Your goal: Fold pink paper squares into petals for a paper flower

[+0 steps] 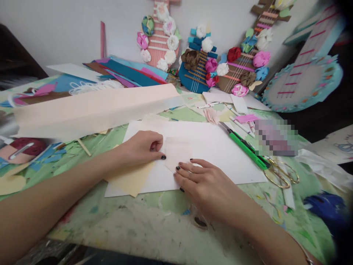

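Observation:
A small square of pale pink paper [178, 149] lies on a large white sheet [220, 147] in front of me. My left hand [142, 146] rests at the square's left side, its fingers curled in and its thumb tip beside the paper's edge. I see nothing in the curled fingers. Laid flat, with fingers stretched out, my right hand [200, 178] touches the lower right part of the square. A yellow paper piece [132, 178] sits under my left wrist, on the white sheet.
A green box cutter [245, 147] lies on the sheet's right edge, beside gold-handled scissors [281, 173]. Behind stands a long folded pale pink sheet [96, 106]. Paper-flower guitars [194, 73] lean at the wall. Paper scraps [85, 141] litter the green tablecloth [154, 209].

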{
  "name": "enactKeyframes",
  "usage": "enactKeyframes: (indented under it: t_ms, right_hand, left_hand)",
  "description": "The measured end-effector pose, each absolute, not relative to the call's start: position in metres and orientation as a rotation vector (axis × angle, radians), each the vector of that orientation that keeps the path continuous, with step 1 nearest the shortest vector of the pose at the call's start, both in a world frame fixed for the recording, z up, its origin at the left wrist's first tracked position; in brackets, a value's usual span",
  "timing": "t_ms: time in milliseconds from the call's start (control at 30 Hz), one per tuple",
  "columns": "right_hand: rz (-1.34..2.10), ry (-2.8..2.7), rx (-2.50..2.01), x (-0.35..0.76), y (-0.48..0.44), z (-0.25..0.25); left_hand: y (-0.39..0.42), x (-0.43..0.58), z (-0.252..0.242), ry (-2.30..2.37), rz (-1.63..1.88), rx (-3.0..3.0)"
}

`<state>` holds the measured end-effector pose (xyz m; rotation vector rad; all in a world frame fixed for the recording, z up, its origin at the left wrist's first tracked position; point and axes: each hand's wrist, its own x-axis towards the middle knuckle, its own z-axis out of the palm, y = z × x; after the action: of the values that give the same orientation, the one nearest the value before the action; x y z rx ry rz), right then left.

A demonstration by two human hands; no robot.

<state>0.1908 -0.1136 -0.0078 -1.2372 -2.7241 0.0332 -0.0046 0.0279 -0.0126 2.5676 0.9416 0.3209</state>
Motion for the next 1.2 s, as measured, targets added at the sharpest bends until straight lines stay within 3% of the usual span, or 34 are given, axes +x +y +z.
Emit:
enactKeyframes:
  t_ms: [167,400,667,967,1200]
  right_hand:
    - [0.097,-2.553,-1.186,0.202,-0.103,-0.007]
    - [-0.220,-2.247,-1.387,0.218,-0.093,-0.010]
    - [0.039,-2.440,-1.275,0.203,-0.098,-0.013]
    - [-0.055,-2.398,-1.203,0.199,-0.091,-0.027]
    - [0.132,-2.257,-1.223,0.205,-0.091,-0.023]
  left_hand:
    - [0.028,-0.009,-0.012,0.733,0.720,2.613]
    - [0.019,-0.007,-0.016,0.268,0.392,2.763]
    - [0.005,-0.005,-0.015,0.431,0.356,2.795]
    - [0.005,-0.009,-0.001,0.232,0.312,2.851]
    - [0.005,-0.005,-0.021,0.254,0.626,2.893]
